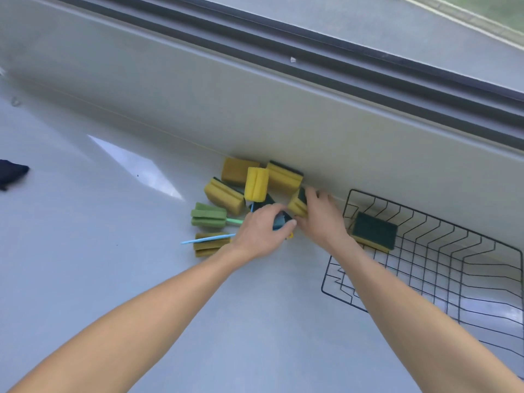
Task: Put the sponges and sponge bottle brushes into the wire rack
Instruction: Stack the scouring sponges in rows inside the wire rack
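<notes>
A pile of yellow sponges with dark green scourers lies against the low wall. Among them stand a bright yellow sponge brush head, a green sponge brush with a teal handle and an olive sponge brush with a blue handle. My left hand is closed around a dark sponge in the pile. My right hand grips a yellow sponge beside it. The black wire rack sits to the right, with one sponge lying green side up in its near-left corner.
A grey low wall with a window track runs along the back. A dark cloth lies at the far left edge of the grey counter.
</notes>
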